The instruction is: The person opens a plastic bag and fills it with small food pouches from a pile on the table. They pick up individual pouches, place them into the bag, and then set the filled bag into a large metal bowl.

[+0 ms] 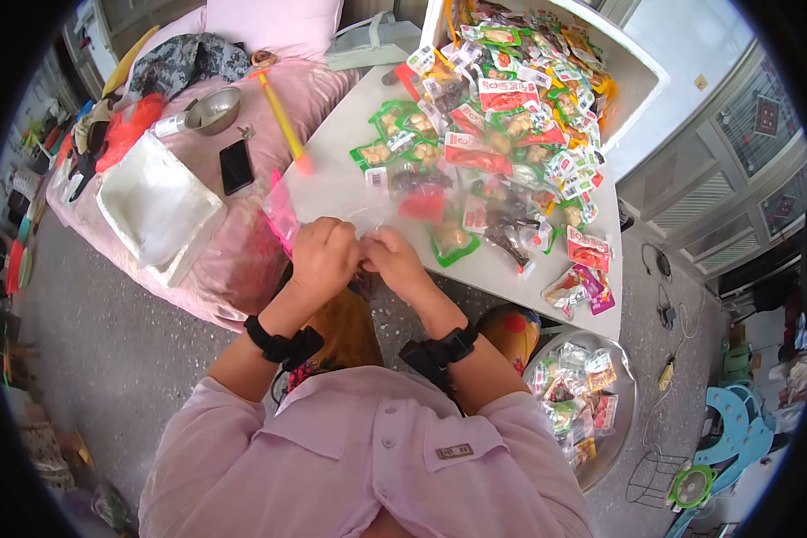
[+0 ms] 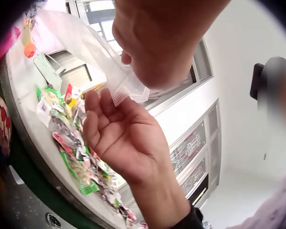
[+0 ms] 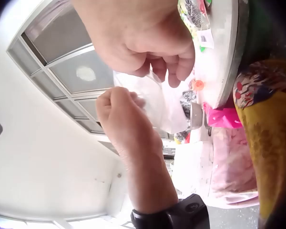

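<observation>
A thin clear plastic bag (image 3: 155,100) is stretched between both hands. My left hand (image 1: 325,255) pinches its edge with curled fingers, seen also in the right wrist view. My right hand (image 1: 394,264) is close beside it, gripping the bag's gathered, pleated edge between thumb and fingers; the left wrist view shows this pleated part (image 2: 128,93) just above the thumb. In the head view the see-through bag (image 1: 359,213) spreads over the table's front edge. Beyond the hands lies a heap of small snack packets (image 1: 502,134).
Packets spill from a white foam box (image 1: 632,94) on the table (image 1: 332,184). A metal basin (image 1: 620,412) of packets stands at lower right. On the pink bed at left are a foam lid (image 1: 157,206), a phone (image 1: 236,168), a metal bowl (image 1: 213,112) and a yellow-handled hammer (image 1: 282,125).
</observation>
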`<state>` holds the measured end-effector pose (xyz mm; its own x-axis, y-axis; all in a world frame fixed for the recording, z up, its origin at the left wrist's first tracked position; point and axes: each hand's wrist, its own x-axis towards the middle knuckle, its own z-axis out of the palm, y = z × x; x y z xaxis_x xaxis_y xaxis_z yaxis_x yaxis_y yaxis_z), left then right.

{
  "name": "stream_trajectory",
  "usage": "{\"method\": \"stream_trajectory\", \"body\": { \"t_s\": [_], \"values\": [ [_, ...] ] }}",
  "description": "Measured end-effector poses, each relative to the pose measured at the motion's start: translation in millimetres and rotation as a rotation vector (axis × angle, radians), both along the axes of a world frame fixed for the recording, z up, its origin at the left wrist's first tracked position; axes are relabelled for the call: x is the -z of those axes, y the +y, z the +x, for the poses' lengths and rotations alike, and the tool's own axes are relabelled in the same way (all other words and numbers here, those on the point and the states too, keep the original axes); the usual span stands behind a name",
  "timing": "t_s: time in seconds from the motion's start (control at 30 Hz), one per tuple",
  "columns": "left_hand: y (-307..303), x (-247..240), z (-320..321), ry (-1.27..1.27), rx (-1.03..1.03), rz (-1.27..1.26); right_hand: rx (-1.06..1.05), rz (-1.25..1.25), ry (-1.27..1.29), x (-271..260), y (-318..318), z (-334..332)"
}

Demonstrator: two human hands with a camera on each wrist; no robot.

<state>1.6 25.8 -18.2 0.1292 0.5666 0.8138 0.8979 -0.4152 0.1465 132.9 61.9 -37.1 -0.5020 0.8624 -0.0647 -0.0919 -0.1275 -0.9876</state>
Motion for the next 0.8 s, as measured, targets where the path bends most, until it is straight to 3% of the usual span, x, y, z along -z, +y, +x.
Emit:
{"method": "stream_trajectory", "body": {
  "t_s": [0.03,0.13,0.2,0.27,0.37,0.47,0.57,0.67,0.8],
  "values": [
    [9.5,13.6,-0.4,0.014,0.001,-0.044,-0.019,-0.008,-0.096,4.3,7.5,4.8],
    [30.8,48.9,1.4,0.025,-0.033,-0.215,0.141,0.553,-0.392,23.1,42.6,32.7],
    [40.0,68.0,5.8,-0.067,-0.046,-0.374,0.420,0.845,-0.603,35.9,76.7,54.1],
    [44.6,71.4,10.7,-0.138,-0.061,-0.493,0.602,0.784,-0.586,21.9,95.4,69.4],
    [44.9,69.2,15.8,-0.195,-0.081,-0.581,0.605,0.771,-0.795,27.6,133.6,85.6],
    [43.0,70.7,13.9,-0.222,-0.070,-0.560,0.526,0.661,-0.830,38.2,160.5,83.7],
    [46.9,78.2,15.1,-0.251,-0.067,-0.500,0.543,0.741,-0.664,34.9,159.8,67.3],
    [50.2,85.0,14.6,-0.252,-0.081,-0.506,0.464,0.209,-0.497,38.5,164.2,59.6],
    [49.6,83.1,14.1,-0.244,-0.061,-0.492,0.334,-0.036,-0.200,34.4,151.4,57.0]
  ]
}}
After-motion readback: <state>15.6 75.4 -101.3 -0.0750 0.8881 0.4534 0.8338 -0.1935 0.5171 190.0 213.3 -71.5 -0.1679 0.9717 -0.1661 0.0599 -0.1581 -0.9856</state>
